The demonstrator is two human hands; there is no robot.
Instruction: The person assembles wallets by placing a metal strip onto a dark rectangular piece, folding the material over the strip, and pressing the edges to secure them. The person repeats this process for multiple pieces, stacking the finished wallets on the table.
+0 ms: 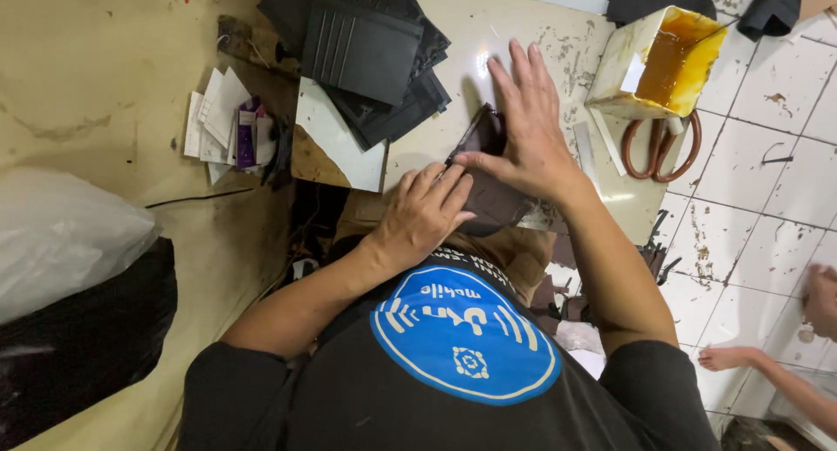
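Dark brown flat leather piece point(488, 168) lies mid-counter point(488, 41), near edge. Right hand point(523, 128) is flat on it, fingers spread, pinning it; left hand point(425, 214) has fingers curled, pressing the near-left edge (fold seam?). Best to press evenly outward, clear of the yellow-stained glue tub point(658, 63).

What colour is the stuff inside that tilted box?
Amber-orange, inside the tilted cream box, seen in the head view.

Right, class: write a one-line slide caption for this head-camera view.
Left hand and right hand press a dark leather piece flat on the worn tabletop, beside stacked black wallet panels and a glue tub.
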